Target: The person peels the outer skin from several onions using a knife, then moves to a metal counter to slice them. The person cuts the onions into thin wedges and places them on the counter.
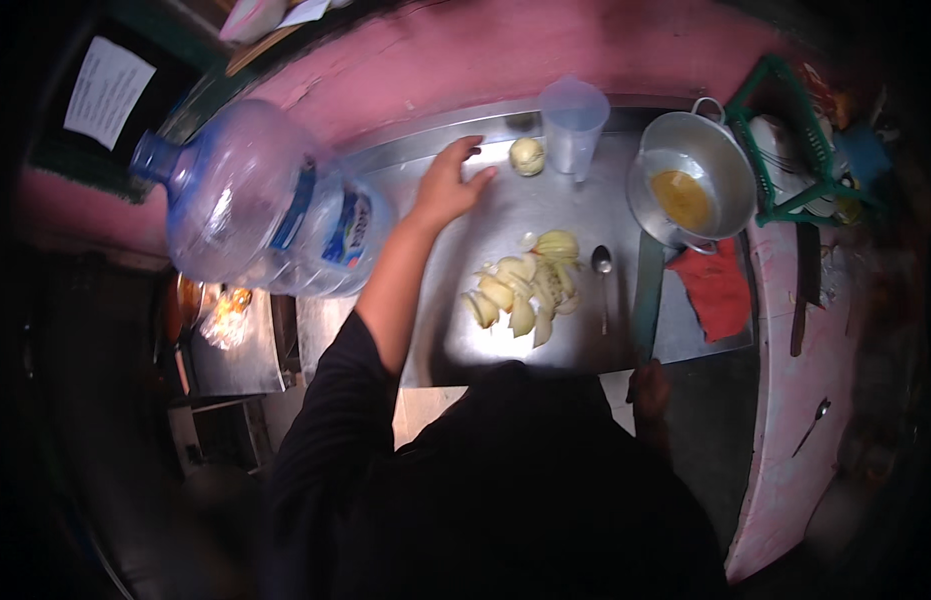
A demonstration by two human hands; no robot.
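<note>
My left hand [455, 185] reaches over the far left part of the metal worktop [435, 330], fingers apart and holding nothing. Just right of its fingertips sits a whole peeled onion [526, 157], not touched. Nearer to me lies a loose pile of cut onion pieces [523, 292], with a metal spoon [603, 280] beside it on the right. My right hand [650, 390] is low at the worktop's front edge, in shadow. Its fingers look curled round something dark, too dim to make out.
A clear plastic jug [573, 125] stands behind the onion. Right of it are a metal pot [725, 165] with yellowish liquid, a red cloth [715, 295] and a green basket [780, 205]. A large water bottle [240, 200] lies at the left. A knife [803, 300] and another spoon [813, 425] rest on the pink ledge.
</note>
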